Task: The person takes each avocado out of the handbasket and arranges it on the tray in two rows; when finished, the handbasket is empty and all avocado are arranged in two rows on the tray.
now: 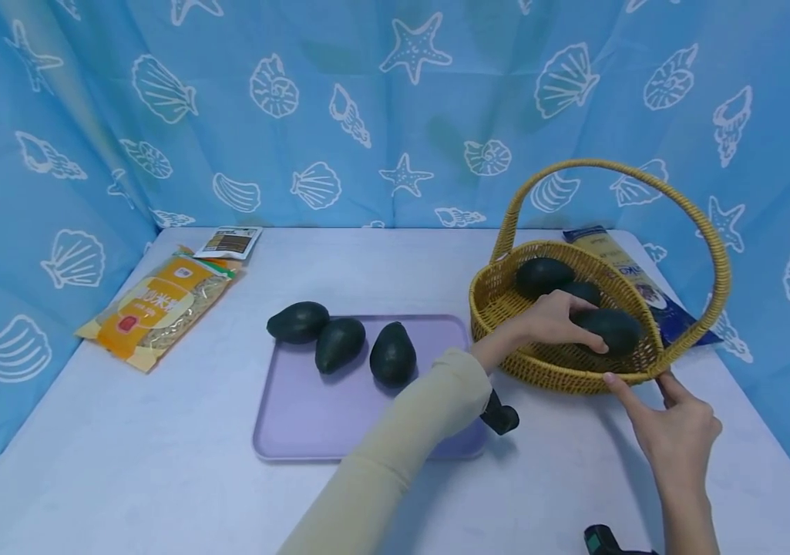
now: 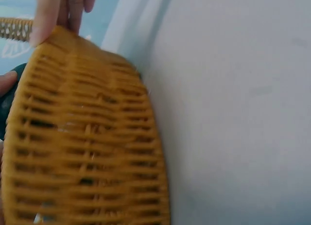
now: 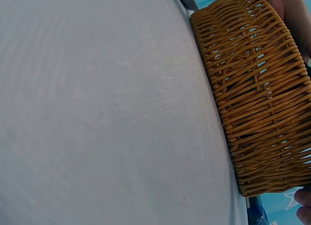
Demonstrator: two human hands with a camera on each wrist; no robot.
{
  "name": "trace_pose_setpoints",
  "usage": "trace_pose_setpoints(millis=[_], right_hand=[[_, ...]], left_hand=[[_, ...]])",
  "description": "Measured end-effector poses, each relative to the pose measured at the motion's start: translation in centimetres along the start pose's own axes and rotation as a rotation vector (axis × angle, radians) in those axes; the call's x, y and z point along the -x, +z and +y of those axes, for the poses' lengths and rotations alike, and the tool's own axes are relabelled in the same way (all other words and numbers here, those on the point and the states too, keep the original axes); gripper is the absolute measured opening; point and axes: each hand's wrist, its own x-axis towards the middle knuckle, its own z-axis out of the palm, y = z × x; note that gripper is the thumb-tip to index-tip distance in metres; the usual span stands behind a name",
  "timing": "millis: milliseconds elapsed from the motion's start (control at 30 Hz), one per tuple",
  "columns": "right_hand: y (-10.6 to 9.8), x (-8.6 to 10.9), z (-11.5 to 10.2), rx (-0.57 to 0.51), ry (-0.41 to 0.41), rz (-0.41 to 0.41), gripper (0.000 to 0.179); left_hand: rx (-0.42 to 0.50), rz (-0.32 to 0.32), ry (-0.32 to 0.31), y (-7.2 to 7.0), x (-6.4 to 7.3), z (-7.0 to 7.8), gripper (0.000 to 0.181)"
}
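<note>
My left hand (image 1: pixel 553 320) reaches into the yellow wicker basket (image 1: pixel 547 378) and grips a dark green avocado (image 1: pixel 613 331) from above, near the right inner wall. Two more avocados lie deeper in the basket, one at the back (image 1: pixel 545 276) and another partly hidden behind my hand. At the basket's front right, my right hand (image 1: pixel 679 428) holds the rim by the handle's foot, thumb on the near side. The left wrist view shows that hand's fingers (image 2: pixel 48 13) over the rim. On the lilac tray (image 1: pixel 311 432) lie three avocados (image 1: pixel 393 354), the leftmost overhanging its back edge.
A bag of grain (image 1: pixel 166 304) and a small white packet (image 1: pixel 230 242) lie at the back left. Behind the basket is a blue and gold bag (image 1: pixel 633 274). The basket's tall handle (image 1: pixel 717 262) arches up. A blue shell-patterned curtain (image 1: pixel 367 116) surrounds the white table.
</note>
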Motion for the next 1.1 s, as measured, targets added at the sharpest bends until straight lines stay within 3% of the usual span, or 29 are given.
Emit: trace_pose_setpoints(millis=[367, 633, 767, 967, 1100], right_hand=[[-0.1, -0.1, -0.1, 0.018, 0.063, -0.02, 0.079], [0.0, -0.2, -0.1, 0.008, 0.073, -0.015, 0.081], [0.2, -0.3, -0.2, 0.007, 0.1, -0.029, 0.082], [0.3, -0.2, -0.2, 0.017, 0.111, -0.021, 0.082], [0.3, -0.1, -0.3, 0.007, 0.109, -0.003, 0.082]], left_hand=[[-0.011, 0.005, 0.099, -2.5, 1.6, 0.4, 0.068], [-0.043, 0.035, 0.165, -4.7, 3.7, 0.2, 0.07], [-0.069, 0.062, 0.21, -6.5, 5.1, 0.3, 0.071], [-0.021, 0.095, 0.272, -9.2, 7.9, 0.4, 0.069], [-0.006, 0.11, 0.271, -10.5, 9.5, 0.3, 0.07]])
